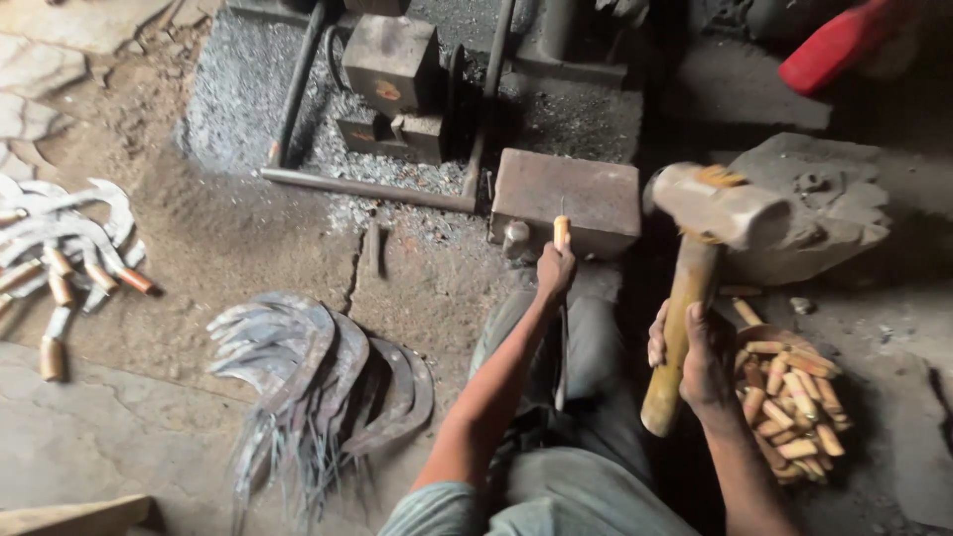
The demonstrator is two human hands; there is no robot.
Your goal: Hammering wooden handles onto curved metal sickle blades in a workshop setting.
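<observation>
At centre frame our left hand [555,270] clenches a small pale wooden handle [562,231] upright against the rusty rectangular iron block [568,201]. Right of it, our right hand [699,357] grips the long-handled wooden mallet [717,206], raised above a basket of short wooden handles [791,400]. Curved grey sickle blades [318,372] lie lower left.

Dim workshop scene under soft daylight from the left, where the pale stone floor [89,437] looks brightest. The right side and top corners sink into deep shadow. The raised mallet [717,203] is smeared by motion blur. Straight edges bow slightly near the frame borders.
</observation>
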